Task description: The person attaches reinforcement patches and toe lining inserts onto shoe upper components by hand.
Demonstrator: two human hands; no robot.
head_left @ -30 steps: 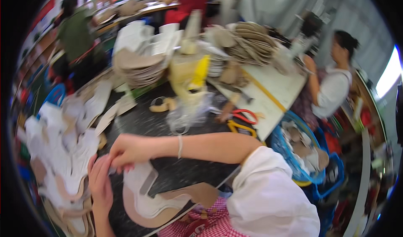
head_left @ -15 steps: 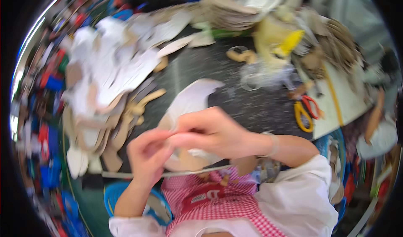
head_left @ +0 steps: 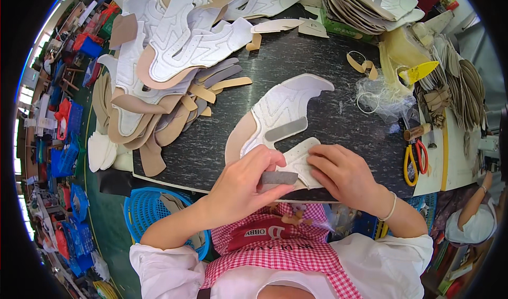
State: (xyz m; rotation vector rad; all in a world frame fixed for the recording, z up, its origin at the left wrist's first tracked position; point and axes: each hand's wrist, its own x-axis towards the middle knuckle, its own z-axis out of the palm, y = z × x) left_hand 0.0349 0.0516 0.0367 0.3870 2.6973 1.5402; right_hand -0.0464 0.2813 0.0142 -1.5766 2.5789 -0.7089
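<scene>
A white stitched shoe upper (head_left: 280, 107) with a beige edge lies on the dark tabletop in front of me. One grey strip (head_left: 286, 129) rests along its inner edge. My left hand (head_left: 244, 181) pinches a second grey strip (head_left: 279, 178) between thumb and fingers, over the near end of the upper. On the other side, my right hand (head_left: 344, 174) has its fingers curled onto the near flap of the upper (head_left: 301, 156); its thumb is partly hidden.
Stacked white uppers (head_left: 174, 55) and loose beige strips (head_left: 233, 83) fill the left side. Scissors (head_left: 410, 165) with yellow and red handles, clear plastic (head_left: 386, 98) and a yellow tool (head_left: 419, 73) lie right. A blue basket (head_left: 143, 209) stands below the front edge.
My hands were raised together over the upper, blurred. They have since come apart and lowered onto its near end, and the grey strip in my left hand now shows clearly.
</scene>
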